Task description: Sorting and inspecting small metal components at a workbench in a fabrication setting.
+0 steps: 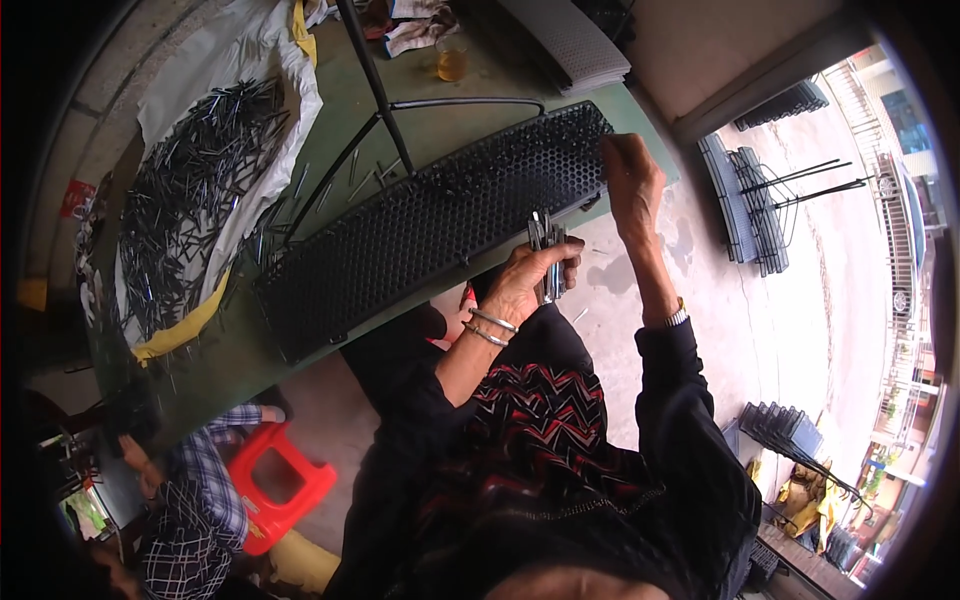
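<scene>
- A bundle of thin metal rods [546, 236] is held by the left hand [522, 272]; the thumb and fingers are clamped around it, with the ends sticking out above and below the fist. Two bangles are worn on this wrist.
- The right hand [633, 185] is raised at the right end of the black rack, its fingers curled inward; whether a rod is pinched between them cannot be told. A band is worn on this wrist.
- The black rack [400, 232], long and full of small holes, is set slantwise along the near edge of the green table [250, 375]. Its far right part is crowded with dark upright pieces [540, 137].
- Behind the rack, a few loose rods [355, 167] are scattered beside a black metal stand [371, 72].
- To the left, a large pile of rods [190, 200] is spread on a white sheet [240, 40] with a yellow border.
- By the pile, a small red label [78, 198] is seen; its marks are too small to be read.
- A red stool [265, 522] is placed below the table, beside another person [185, 540] in checked clothes.
- At the table's far side, a glass of amber drink [452, 64] and grey holed sheets [575, 52] are set down.
- Outside, more racks [730, 200] are stood on the pale ground.
</scene>
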A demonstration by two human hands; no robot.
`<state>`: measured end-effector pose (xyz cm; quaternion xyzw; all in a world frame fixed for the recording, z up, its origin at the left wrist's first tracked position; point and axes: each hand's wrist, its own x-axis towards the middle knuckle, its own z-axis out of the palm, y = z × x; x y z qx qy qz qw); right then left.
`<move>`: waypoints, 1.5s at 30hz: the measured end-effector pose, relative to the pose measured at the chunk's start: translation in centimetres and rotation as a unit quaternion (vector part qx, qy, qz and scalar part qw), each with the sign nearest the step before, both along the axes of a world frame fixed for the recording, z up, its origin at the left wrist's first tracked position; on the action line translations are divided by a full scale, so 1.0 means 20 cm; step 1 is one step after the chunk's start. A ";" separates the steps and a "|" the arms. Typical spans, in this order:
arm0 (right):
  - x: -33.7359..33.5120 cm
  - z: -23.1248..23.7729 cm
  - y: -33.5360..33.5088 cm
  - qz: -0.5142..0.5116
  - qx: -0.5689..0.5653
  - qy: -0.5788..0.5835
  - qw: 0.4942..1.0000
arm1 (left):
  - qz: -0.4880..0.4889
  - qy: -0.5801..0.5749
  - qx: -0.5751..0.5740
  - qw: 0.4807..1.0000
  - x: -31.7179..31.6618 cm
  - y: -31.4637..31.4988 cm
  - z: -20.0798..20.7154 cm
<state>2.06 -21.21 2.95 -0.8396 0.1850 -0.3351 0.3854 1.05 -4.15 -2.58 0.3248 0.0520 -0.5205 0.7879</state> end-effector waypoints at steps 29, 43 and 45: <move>-0.17 0.08 0.14 0.342 0.231 0.269 0.870 | -0.031 -0.072 0.025 0.997 -0.03 0.03 0.12; -0.34 0.08 0.20 0.250 0.339 0.210 0.882 | 0.050 -0.047 0.038 0.997 -0.03 0.07 0.15; -0.34 0.11 0.19 0.245 0.326 0.218 0.886 | 0.045 -0.054 0.039 0.997 -0.04 0.08 0.15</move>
